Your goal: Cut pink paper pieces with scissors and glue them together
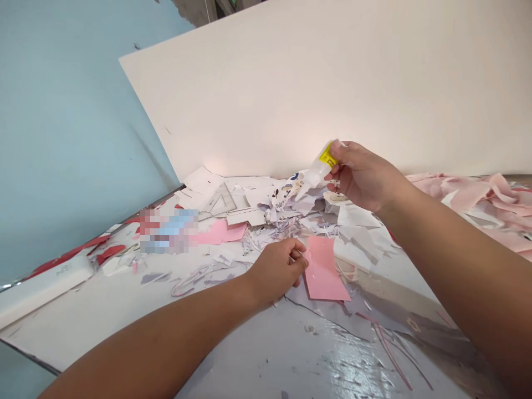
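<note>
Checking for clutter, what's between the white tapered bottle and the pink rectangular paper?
Head view: white and grey paper scraps show between the bottle and the pink paper.

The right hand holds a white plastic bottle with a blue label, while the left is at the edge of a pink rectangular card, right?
No: the label on the bottle is yellow, not blue, in the head view; the rest stands.

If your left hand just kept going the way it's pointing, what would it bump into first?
The pink paper: its near edge lies right at the left hand, seemingly touching, though depth makes a firm grip hard to tell.
</note>
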